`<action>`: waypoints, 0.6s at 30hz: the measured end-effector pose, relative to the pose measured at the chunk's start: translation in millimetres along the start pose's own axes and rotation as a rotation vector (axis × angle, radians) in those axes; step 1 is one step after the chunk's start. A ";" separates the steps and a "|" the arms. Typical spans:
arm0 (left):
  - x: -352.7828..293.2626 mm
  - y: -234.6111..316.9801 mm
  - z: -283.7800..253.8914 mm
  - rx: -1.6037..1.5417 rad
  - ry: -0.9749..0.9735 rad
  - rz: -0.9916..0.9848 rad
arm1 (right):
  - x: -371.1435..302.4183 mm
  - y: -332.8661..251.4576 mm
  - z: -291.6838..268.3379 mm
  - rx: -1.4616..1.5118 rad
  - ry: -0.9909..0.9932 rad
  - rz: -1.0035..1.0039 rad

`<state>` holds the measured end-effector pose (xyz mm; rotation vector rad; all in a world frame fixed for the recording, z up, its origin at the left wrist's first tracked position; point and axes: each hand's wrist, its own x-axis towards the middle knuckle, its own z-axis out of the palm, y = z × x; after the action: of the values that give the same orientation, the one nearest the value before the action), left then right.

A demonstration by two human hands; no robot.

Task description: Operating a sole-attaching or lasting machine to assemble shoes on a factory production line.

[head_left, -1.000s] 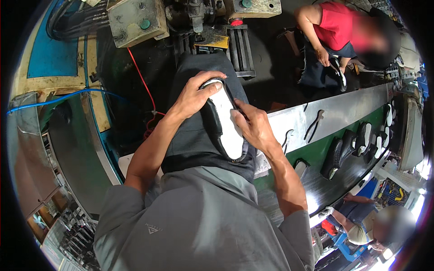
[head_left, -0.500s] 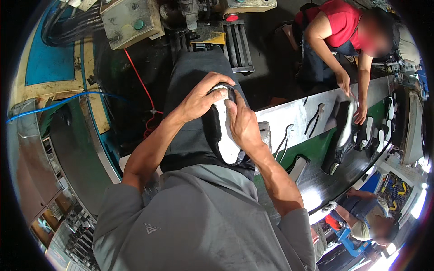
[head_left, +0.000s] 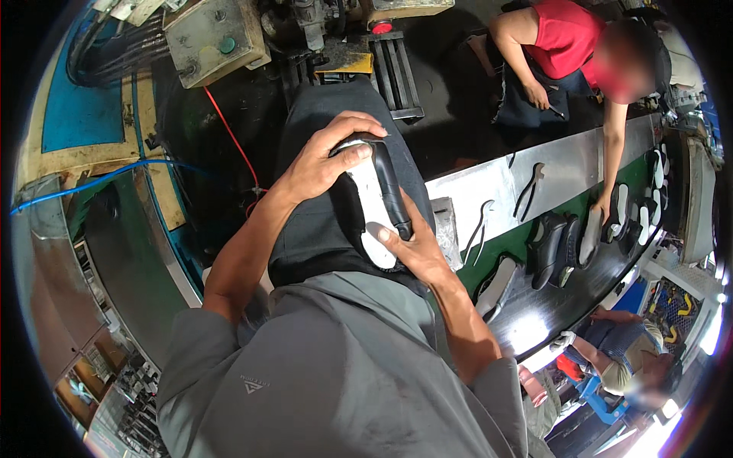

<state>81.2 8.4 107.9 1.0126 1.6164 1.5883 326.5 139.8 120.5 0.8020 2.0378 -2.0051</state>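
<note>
A black shoe [head_left: 369, 200] lies upside down across my lap, its white underside facing up. Around its far end curls my left hand [head_left: 319, 162], the thumb pressed on the white surface. My right hand [head_left: 421, 248] grips the nearer part from the right side, thumb on the white underside near the close end. Some of its fingers are hidden beneath the shoe. Dark cloth [head_left: 313, 229] covers my lap under it.
On my right, two pincers [head_left: 529, 191] lie along a metal ledge [head_left: 580, 160]. Several black shoes [head_left: 547, 248] rest on the green and black bench beyond. A co-worker in red [head_left: 565, 38] reaches there. Ahead stand a machine [head_left: 309, 27] and a control box [head_left: 217, 40].
My right hand has slid from the shoe's far half toward its near end. The shoe's black right side shows more now. The co-worker has drawn one hand back from the bench.
</note>
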 end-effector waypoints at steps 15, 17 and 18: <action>-38.8 110.3 12.5 0.224 -0.145 0.094 | 64.2 35.3 23.9 -0.376 0.294 -0.619; -47.2 111.4 18.0 0.201 -0.140 0.053 | 69.5 63.4 31.6 -0.401 0.307 -0.679; -51.8 108.0 17.6 0.253 -0.174 0.057 | 69.9 70.5 31.2 -0.396 0.302 -0.672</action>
<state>131.0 -31.2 210.9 1.3015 1.7087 1.3123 294.2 123.8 22.8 0.3772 3.0656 -1.6938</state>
